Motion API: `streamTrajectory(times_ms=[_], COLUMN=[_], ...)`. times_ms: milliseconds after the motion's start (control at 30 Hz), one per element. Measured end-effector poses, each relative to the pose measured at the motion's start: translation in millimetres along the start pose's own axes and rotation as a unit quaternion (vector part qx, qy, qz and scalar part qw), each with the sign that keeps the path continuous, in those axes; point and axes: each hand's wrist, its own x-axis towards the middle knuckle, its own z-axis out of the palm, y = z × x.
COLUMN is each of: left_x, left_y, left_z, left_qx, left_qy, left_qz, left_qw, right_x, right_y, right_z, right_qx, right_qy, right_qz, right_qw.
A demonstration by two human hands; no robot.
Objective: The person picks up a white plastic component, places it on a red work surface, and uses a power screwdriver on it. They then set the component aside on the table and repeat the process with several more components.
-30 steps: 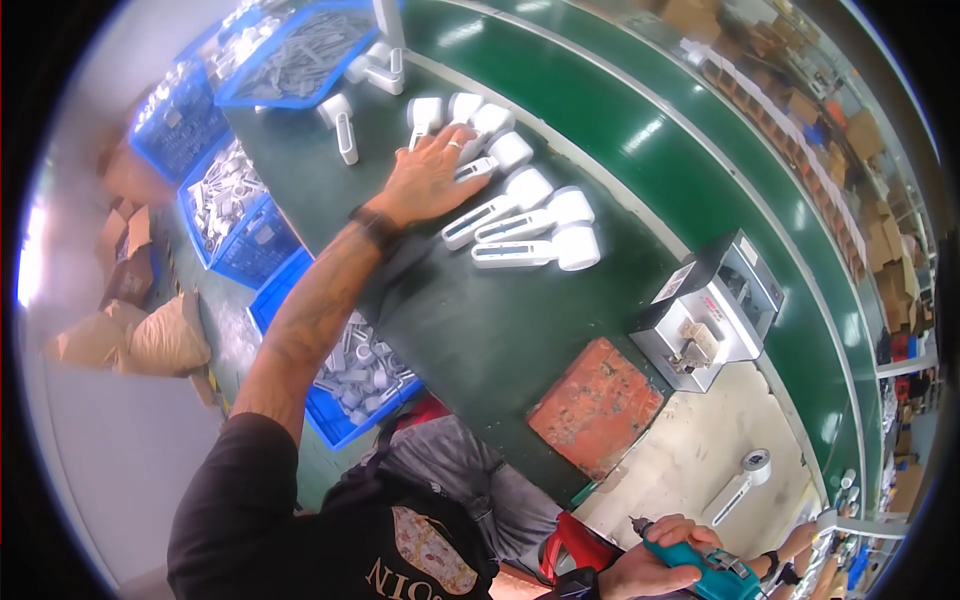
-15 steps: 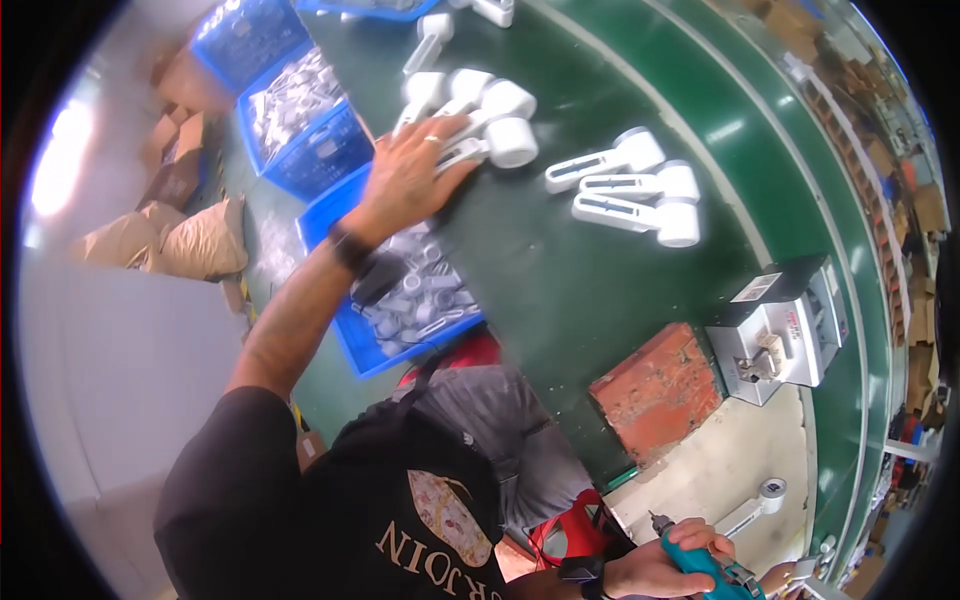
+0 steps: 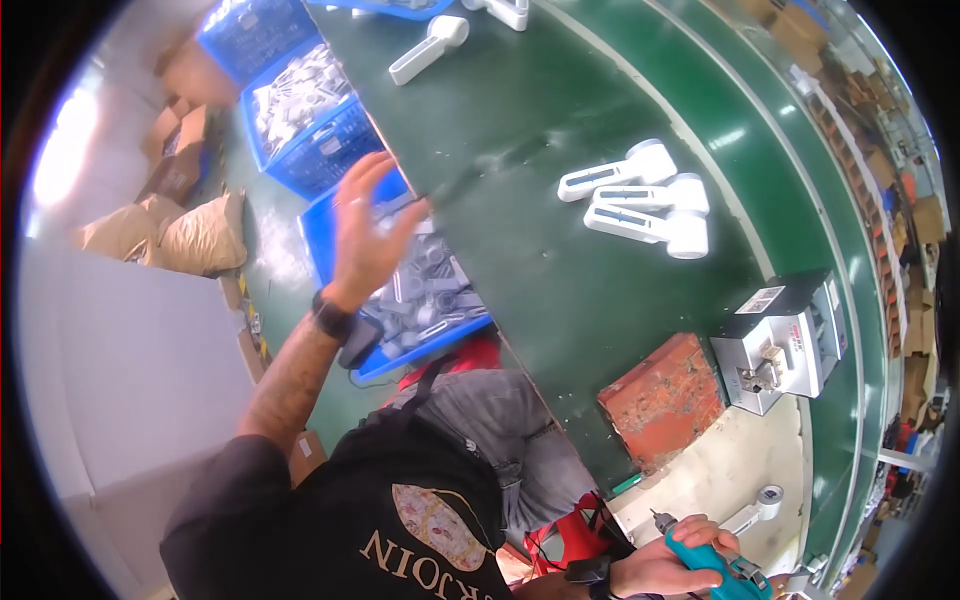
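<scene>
My left hand (image 3: pixel 368 240) is open, fingers spread, above a blue crate (image 3: pixel 318 232) of loose grey and white plastic parts (image 3: pixel 436 290). It is blurred by motion and holds nothing. At the lower right, my right hand (image 3: pixel 660 570) is wrapped round a teal electric screwdriver (image 3: pixel 712 562), its bit pointing up and left. Beyond that tool a white round-headed plastic part (image 3: pixel 742 518) lies on a pale board (image 3: pixel 690 490). Several similar white handle-shaped parts (image 3: pixel 640 198) lie grouped on the green table (image 3: pixel 520 290), and another part (image 3: pixel 428 50) rests near its far left edge.
A red-brown worn block (image 3: pixel 664 402) and a grey-and-black boxy device (image 3: pixel 775 345) stand at the right. More blue crates (image 3: pixel 315 150) line the left side, near tan sacks (image 3: pixel 205 235) and cardboard boxes (image 3: pixel 178 140). A green conveyor strip (image 3: pixel 720 130) curves behind.
My left hand has moved left, off the table to above the crate, and opened. The cluster of white parts beneath it has gone from the table. The right hand still grips the screwdriver.
</scene>
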Motion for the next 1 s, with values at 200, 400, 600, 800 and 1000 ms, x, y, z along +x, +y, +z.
streamTrajectory(times_ms=[200, 400, 600, 800, 1000], left_x=[72, 64, 27, -48, -102], left_y=[101, 113, 63, -6, -84], left_z=[98, 152, 66, -3, 7], left_qx=[-0.086, -0.036, 0.02, 0.029, 0.05], left_qy=[-0.123, -0.21, -0.139, -0.086, -0.012], left_qz=[0.192, 0.204, 0.144, -0.046, -0.138], left_qw=[0.97, 0.955, 0.98, 0.995, 0.989], right_x=[-10, -21, -18, -6, -7], right_y=[-8, -13, -6, 1, 6], right_z=[0, -10, -27, -23, -49], right_qx=[0.032, 0.02, 0.033, 0.046, 0.095], right_qy=[0.008, 0.023, 0.034, -0.014, -0.06], right_qz=[0.009, 0.018, 0.034, 0.024, 0.044], right_qw=[0.999, 0.999, 0.998, 0.999, 0.993])
